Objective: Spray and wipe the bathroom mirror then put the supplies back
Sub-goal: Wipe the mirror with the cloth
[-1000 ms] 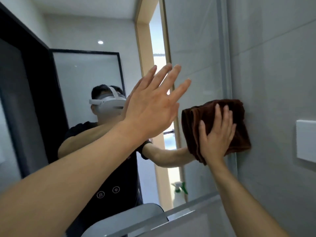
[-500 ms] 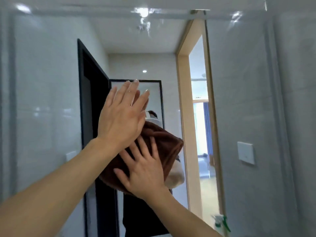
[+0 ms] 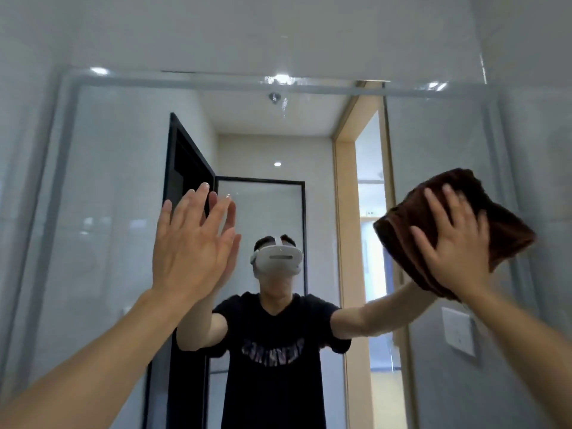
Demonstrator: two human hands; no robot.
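Note:
The bathroom mirror (image 3: 117, 187) fills most of the head view, its top edge running across near the ceiling. My right hand (image 3: 455, 243) presses a folded brown cloth (image 3: 501, 218) flat against the glass near the mirror's right side, fingers spread and straight. My left hand (image 3: 192, 246) is raised with its palm toward the glass at centre left, fingers straight, holding nothing. The spray bottle is out of sight.
The mirror reflects a person in a black T-shirt and white headset, a black door frame (image 3: 185, 168) and a wooden doorway (image 3: 346, 212). A white wall switch (image 3: 458, 332) appears at lower right. Grey tiled wall runs above the mirror.
My right hand has swept the cloth from the mirror's middle, under my left hand, out to the right and upward. The camera has tilted up; the left hand has stayed raised and flat.

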